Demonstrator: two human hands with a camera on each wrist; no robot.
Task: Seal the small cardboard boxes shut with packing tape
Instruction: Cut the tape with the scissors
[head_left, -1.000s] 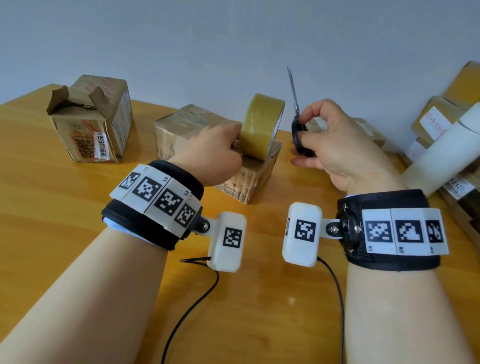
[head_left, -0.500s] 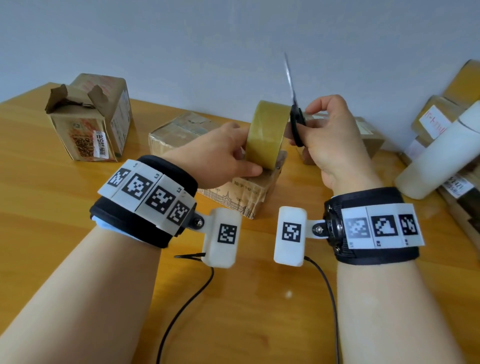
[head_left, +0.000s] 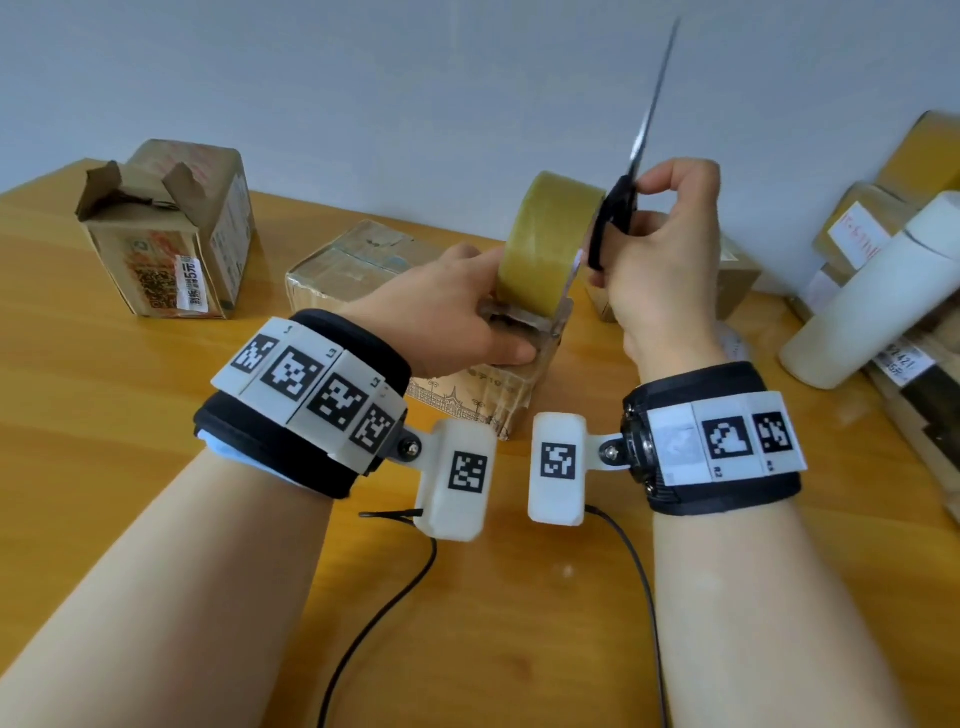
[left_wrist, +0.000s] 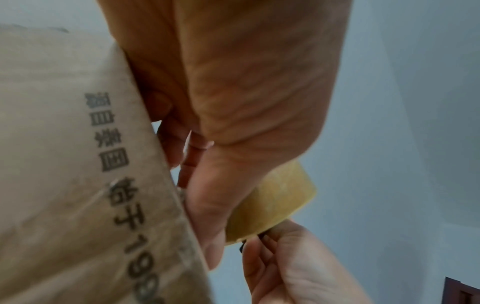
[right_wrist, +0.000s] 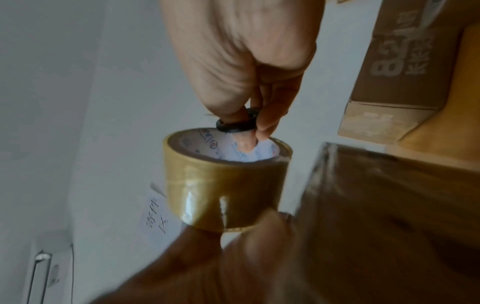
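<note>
Looking through the right wrist view, I see my right hand (right_wrist: 241, 67) with fingers curled through the black loop handles of the steel scissors (right_wrist: 235, 124), right at the printed white core of the glossy tan roll of packing tape (right_wrist: 226, 181); the head view hides that core but shows the blades pointing up toward the frame's top. My left hand (head_left: 441, 317) grips the roll on edge atop the small brown cardboard box (head_left: 363, 265) at centre frame, on the yellow wooden table (head_left: 130, 415). Clear tape already crosses the box's top.
</note>
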